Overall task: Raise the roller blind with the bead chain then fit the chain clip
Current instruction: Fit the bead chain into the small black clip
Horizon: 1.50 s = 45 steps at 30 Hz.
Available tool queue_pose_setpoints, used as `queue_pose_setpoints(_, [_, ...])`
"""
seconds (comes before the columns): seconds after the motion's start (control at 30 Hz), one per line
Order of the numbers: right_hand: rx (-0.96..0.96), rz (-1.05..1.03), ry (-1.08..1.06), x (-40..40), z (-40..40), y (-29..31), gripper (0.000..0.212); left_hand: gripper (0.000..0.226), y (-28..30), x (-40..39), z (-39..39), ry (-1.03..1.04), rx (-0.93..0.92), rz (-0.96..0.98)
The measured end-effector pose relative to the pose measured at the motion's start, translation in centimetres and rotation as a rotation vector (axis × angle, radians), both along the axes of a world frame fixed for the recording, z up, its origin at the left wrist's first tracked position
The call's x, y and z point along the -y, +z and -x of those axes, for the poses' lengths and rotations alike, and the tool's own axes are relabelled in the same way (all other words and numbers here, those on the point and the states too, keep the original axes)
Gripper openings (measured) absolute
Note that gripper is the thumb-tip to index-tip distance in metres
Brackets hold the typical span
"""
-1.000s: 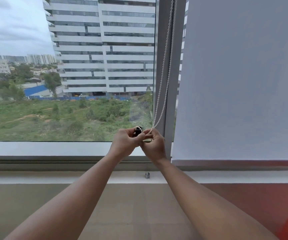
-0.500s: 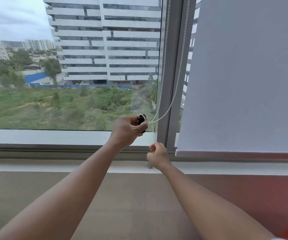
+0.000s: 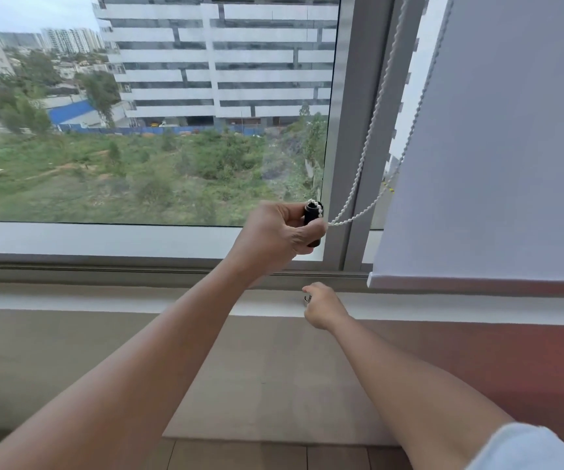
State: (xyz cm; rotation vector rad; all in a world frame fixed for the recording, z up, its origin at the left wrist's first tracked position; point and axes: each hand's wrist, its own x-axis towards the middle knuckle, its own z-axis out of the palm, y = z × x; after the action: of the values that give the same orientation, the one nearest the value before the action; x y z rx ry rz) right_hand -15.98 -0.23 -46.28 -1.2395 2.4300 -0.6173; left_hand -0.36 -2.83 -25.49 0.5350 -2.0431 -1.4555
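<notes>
My left hand [image 3: 280, 232] is closed around a black cylindrical chain clip [image 3: 313, 218], with the lower loop of the white bead chain [image 3: 372, 123] wrapped over its top. The chain runs up along the grey window post. My right hand [image 3: 323, 305] is down at the sill, fingers pinched at a small metal fitting [image 3: 306, 299] fixed there; whether it grips the fitting is unclear. The white roller blind [image 3: 511, 130] hangs on the right, its bottom bar [image 3: 477, 281] just above the sill.
The grey window post [image 3: 355, 96] stands between the left glass pane and the blind. A white sill ledge [image 3: 104, 300] runs across below the frame. A beige wall panel [image 3: 257, 368] lies under it.
My right hand let go of the clip and chain and dropped to the metal fitting on the sill. My left hand kept the clip. The view shifted down and closer.
</notes>
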Motion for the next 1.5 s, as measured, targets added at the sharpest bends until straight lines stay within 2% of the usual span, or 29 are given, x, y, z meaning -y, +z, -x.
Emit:
queue_pose_setpoints(0.27, [-0.166,-0.065,0.053,1.3,0.3,-2.9,0.044,0.014,-0.1,0.5,0.3,-0.031,0.003,0.002])
queue_pose_setpoints(0.43, [-0.154,-0.023,0.009,1.4,0.1,-3.9,0.022,0.016,-1.0,0.9,0.3,-0.032,0.005,0.016])
queue_pose_setpoints(0.6, [-0.063,0.06,-0.053,0.9,-0.1,-2.7,0.017,0.016,-1.5,1.3,0.1,-0.024,0.002,-0.002])
queue_pose_setpoints(0.87, [0.033,0.245,-0.077,0.0,-0.7,4.4,0.013,0.015,-1.3,1.5,0.2,0.011,-0.01,-0.105])
queue_pose_setpoints(1.3, [0.055,0.165,-0.056,-3.3,-1.7,16.4,0.01,0.011,-0.4,1.6,0.2,0.145,-0.032,-0.197])
queue_pose_setpoints(1.5, [0.166,0.275,-0.091,-4.0,-2.8,21.5,0.005,0.004,-0.2,2.0,-0.1,0.18,-0.042,-0.171])
